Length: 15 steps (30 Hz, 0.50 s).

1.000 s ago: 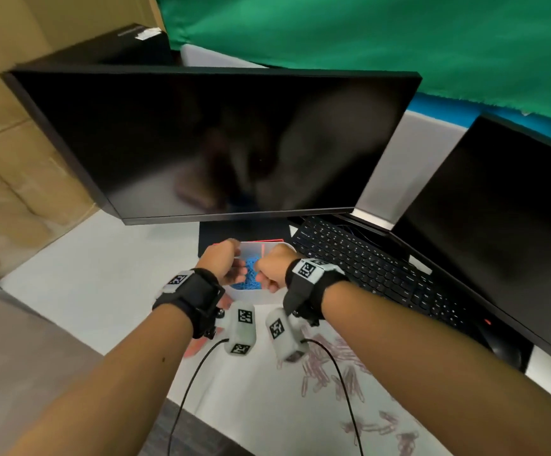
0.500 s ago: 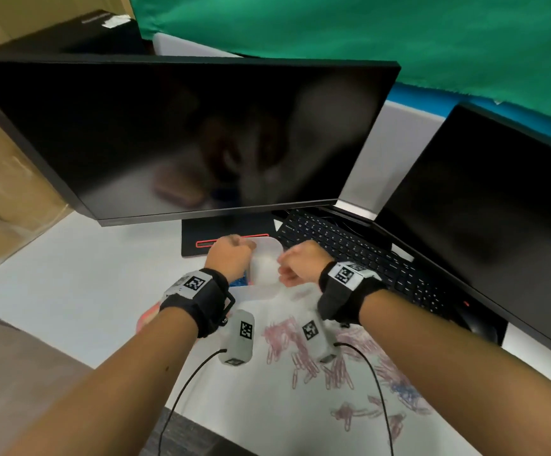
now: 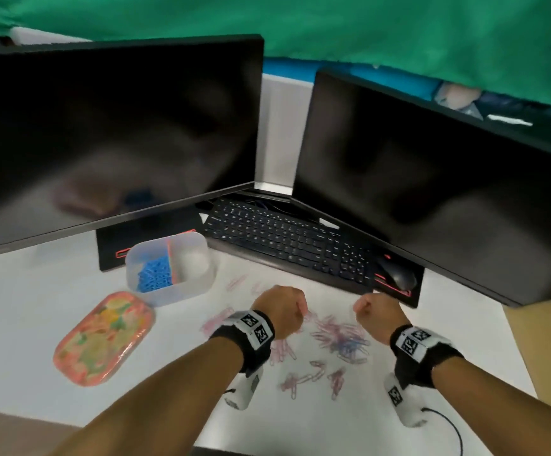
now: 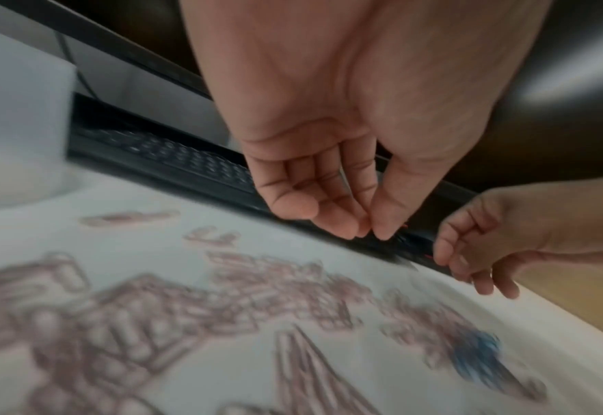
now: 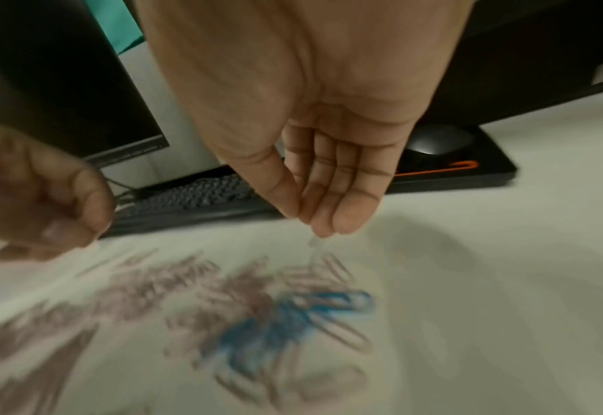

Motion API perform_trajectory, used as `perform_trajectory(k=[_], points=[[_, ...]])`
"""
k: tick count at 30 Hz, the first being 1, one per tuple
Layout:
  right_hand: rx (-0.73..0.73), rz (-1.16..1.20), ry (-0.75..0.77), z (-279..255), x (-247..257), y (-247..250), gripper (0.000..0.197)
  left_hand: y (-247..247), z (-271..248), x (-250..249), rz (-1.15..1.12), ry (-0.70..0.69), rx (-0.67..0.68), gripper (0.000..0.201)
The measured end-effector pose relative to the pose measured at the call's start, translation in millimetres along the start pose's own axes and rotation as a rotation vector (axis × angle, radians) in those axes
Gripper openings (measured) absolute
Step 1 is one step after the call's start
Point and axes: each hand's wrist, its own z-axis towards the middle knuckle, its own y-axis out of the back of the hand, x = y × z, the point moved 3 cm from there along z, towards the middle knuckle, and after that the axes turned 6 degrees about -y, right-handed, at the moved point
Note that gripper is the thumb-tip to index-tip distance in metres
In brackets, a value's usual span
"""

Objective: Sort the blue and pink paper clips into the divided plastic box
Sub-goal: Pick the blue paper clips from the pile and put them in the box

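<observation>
One divided plastic box (image 3: 201,284) stands on the table (image 3: 21,307), its left compartment full of blue clips (image 3: 154,274), the right one seemingly bare. Pink clips (image 3: 330,334), too many and too blurred to count, lie scattered nearer, with a few blue ones (image 5: 293,314) mixed in. Both hands hover above the heap, fingers pointing down. The left hand (image 4: 328,179) has thumb and fingertips together, holding nothing visible. The right hand (image 5: 325,179) appears to pinch a pale clip (image 5: 313,242).
</observation>
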Motion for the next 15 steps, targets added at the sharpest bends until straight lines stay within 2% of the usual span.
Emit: perform_trajectory(k=[3,6,8,15], points=[[0.021,-0.026,0.052,-14.9,-30.8,-7.2,0.028,-33.6,8.0,-21.6,0.05,-0.06,0.072,0.027],[0.079,-0.116,0.156,-22.4,-43.2,-20.5,0.015,-60.6,15.4,-35.1,0.09,-0.07,0.091,0.025],[0.084,-0.164,0.201,-23.0,-45.1,-28.6,0.017,-74.3,21.0,-40.3,0.15,-0.071,0.1,0.023],[0.047,-0.144,0.228,-20.4,-46.7,-35.3,0.015,-95.3,30.5,-48.5,0.383,-0.033,0.115,0.022]])
